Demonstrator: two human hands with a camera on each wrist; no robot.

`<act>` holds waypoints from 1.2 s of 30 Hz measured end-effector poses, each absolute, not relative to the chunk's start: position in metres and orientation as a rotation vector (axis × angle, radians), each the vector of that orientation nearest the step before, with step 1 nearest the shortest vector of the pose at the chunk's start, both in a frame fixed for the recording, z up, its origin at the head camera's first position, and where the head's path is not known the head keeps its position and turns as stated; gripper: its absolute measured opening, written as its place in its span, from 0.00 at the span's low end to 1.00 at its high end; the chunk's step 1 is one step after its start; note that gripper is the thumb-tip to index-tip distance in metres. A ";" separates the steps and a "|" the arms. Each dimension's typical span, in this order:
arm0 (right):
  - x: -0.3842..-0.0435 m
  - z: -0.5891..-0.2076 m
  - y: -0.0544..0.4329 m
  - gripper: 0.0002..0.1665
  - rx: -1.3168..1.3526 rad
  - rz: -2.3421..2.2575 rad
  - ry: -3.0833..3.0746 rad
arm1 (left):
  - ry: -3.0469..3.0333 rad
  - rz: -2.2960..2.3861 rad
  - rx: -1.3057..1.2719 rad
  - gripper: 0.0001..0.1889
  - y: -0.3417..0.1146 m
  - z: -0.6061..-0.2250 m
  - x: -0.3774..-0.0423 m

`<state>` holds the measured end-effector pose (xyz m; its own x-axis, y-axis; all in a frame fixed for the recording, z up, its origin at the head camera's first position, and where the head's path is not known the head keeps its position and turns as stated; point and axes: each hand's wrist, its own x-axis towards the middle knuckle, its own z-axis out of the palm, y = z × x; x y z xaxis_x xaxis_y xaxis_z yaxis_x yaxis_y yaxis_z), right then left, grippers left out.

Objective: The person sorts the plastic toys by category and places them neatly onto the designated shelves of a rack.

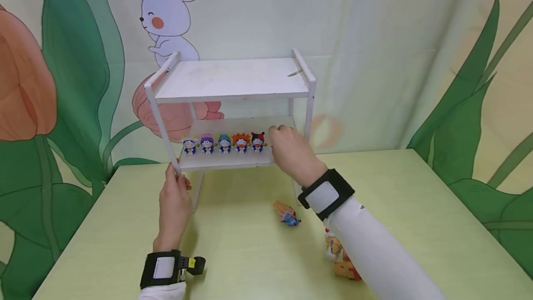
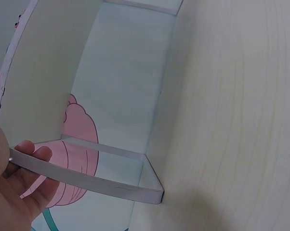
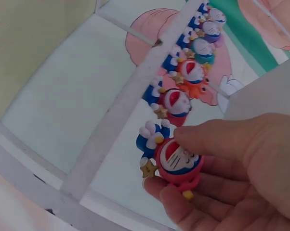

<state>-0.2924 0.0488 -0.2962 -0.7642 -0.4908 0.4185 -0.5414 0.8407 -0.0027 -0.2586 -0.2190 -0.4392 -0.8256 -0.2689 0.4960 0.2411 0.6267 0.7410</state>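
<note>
A white two-tier shelf [image 1: 233, 78] stands on the table. My left hand [image 1: 173, 209] grips its front left post, and in the left wrist view the fingers curl round that white post [image 2: 92, 180]. On the lower board sit several small blue-and-white figurines [image 1: 225, 144] in a row, each with a different hat. At the right end of the row, my right hand [image 1: 294, 155] pinches a figurine with a red hat [image 3: 178, 156] between thumb and fingers. It is close to the figurine with the red-and-black hat [image 1: 257, 142]. The head view mostly hides the held one.
On the table in front of the shelf lies an orange-and-blue toy figure [image 1: 287, 213]. More small toy figures [image 1: 347, 270] lie to the right, partly hidden by my right sleeve. A printed cloth with a rabbit [image 1: 166, 15] hangs behind the table.
</note>
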 end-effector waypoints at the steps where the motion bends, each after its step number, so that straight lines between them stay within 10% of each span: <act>1: -0.295 -0.296 0.048 0.03 0.757 0.171 -2.625 | -2.268 -1.148 0.021 0.22 -0.219 -0.439 -0.258; 36: -0.326 -0.298 0.044 0.08 0.773 0.252 -2.790 | -2.261 -1.134 0.004 0.22 -0.217 -0.439 -0.258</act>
